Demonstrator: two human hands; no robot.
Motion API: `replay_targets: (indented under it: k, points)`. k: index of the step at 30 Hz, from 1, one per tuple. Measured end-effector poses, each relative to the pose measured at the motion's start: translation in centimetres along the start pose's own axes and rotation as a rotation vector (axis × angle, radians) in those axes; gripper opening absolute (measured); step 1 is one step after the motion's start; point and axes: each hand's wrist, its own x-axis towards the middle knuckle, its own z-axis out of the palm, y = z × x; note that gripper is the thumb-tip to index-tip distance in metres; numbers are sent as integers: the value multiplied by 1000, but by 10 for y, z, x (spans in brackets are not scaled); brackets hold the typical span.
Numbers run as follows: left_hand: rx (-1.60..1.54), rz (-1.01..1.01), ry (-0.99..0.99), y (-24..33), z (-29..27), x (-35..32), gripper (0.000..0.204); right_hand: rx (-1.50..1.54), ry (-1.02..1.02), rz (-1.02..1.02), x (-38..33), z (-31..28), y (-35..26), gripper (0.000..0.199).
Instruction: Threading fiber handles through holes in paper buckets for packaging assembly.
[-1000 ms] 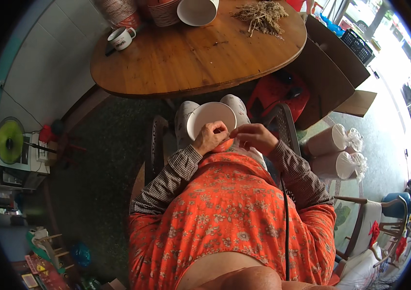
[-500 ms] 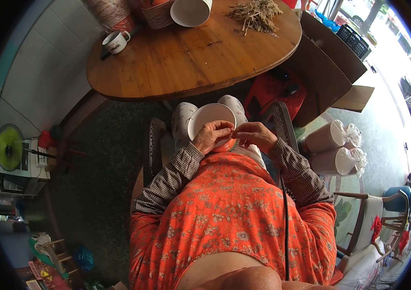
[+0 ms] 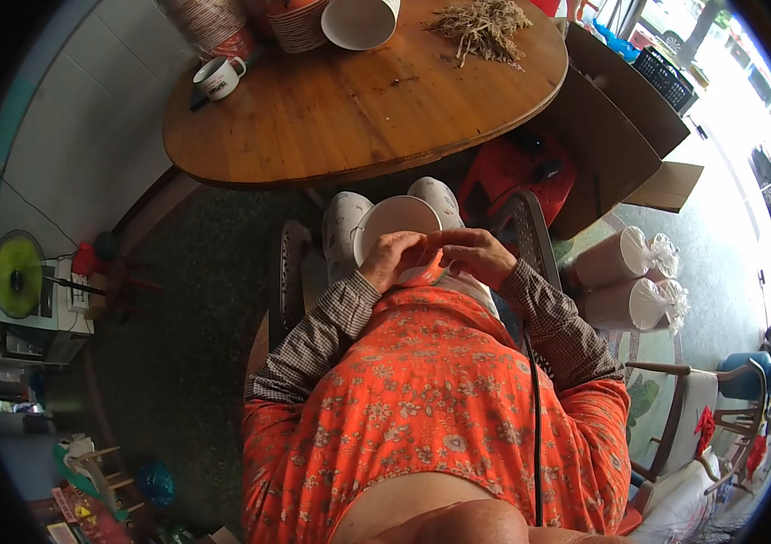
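A round paper bucket (image 3: 396, 218), white inside with orange on its outer wall, rests tilted in my lap with its mouth facing up. My left hand (image 3: 394, 257) and my right hand (image 3: 478, 254) meet over its near rim. Both have curled fingers, with the tips close together. Whatever is pinched between them is too small and too covered to make out. A thin pale strip shows beneath the right fingers, and the orange wall appears below the hands.
An oval wooden table (image 3: 358, 118) stands ahead, bearing stacked paper buckets (image 3: 299, 25), a white mug (image 3: 219, 79), one bucket on its side (image 3: 360, 23) and a dried plant bundle (image 3: 480, 27). Wrapped bucket stacks (image 3: 612, 257) lie right, near a cardboard box (image 3: 603, 136).
My fingers have curled inward and lower at the near rim, and the hands overlap more. More of the bucket's orange wall shows beneath them. The bucket has barely shifted.
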Motion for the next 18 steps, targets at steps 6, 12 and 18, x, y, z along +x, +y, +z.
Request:
replay_targets:
  k: [6,12,18]
  points:
    - [385,146,54,-10,1,-1,32,-378,80,-57,3,7,8,35]
    - [296,206,211,-8,0,0,25,-786,305,-367,2,17,10,39]
    - [845,669,179,10,21,-10,23,-877,256,-554,10,10,7,37]
